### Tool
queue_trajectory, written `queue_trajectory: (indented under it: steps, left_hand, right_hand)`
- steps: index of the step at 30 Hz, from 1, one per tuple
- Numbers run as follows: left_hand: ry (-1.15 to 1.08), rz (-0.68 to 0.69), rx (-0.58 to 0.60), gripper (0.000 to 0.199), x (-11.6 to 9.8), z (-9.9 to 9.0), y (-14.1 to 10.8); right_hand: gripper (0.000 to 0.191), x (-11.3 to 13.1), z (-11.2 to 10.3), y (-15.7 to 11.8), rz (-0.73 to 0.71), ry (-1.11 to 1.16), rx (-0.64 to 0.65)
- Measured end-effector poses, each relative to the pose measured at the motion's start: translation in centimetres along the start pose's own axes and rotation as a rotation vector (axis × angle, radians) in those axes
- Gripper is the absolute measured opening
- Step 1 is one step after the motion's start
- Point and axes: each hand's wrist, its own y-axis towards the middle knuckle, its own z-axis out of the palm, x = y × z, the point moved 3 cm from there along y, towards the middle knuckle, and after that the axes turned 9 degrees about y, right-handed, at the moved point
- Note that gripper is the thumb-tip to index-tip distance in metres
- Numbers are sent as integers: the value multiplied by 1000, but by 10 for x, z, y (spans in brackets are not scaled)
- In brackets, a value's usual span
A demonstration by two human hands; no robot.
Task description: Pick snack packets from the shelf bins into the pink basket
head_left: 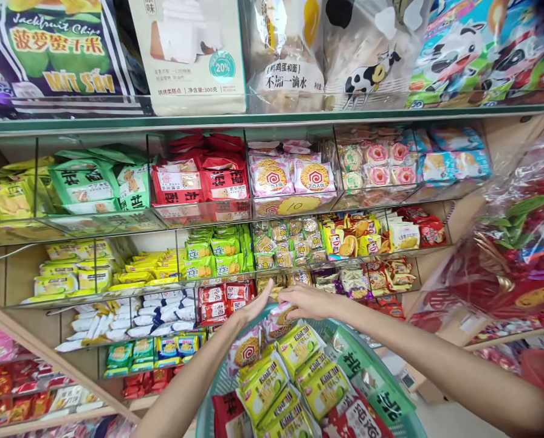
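A teal plastic basket (406,380) at the bottom centre holds yellow snack packs (321,386), green and red packets, and pink-and-white round-cookie packs (245,351). My right hand (306,301) reaches over the basket's far side, its fingers closed on a pink cookie pack (278,319) beside the other one. My left hand (259,304) is just to the left of it, fingers stretched out and apart from the thumb, with nothing seen in it.
Glass-fronted shelves hold packaged snacks in divided bins, including pink cookie packs (292,173) and red packs (201,177). Large bags (285,55) line the top shelf (262,120). Clear-wrapped red goods (495,267) bulge out at the right.
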Motion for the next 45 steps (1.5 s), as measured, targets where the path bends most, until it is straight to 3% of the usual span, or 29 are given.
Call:
queue_trajectory:
  steps: [3,16,26,34,37,39,42,45]
  left_hand:
    - [-65,9,76,87,2,2,2]
    - [-6,-50,10,89,16,1,11]
    - [-18,6,-12,89,18,1,14]
    - [-48,-5,-4,88,19,0,13]
    - [-56,-3,16,88,17,0,13]
    - [-54,-10,53,89,16,0,13]
    - [-56,-34,113,91,15,1,11]
    - [-38,-59,109,94,15,0,10]
  right_hand:
    - [27,-13,15,10,45,3,42]
    - [25,-14,53,31,44,-25,124]
    - [28,-24,52,30,130,-48,29]
    - [34,-31,50,29,208,-30,69]
    - [35,-25,36,26,208,-34,43]
    - [34,-14,16,19,185,-45,-7]
    - [27,9,-34,1,136,-58,-101]
    - [23,30,-98,-20,98,-32,-211]
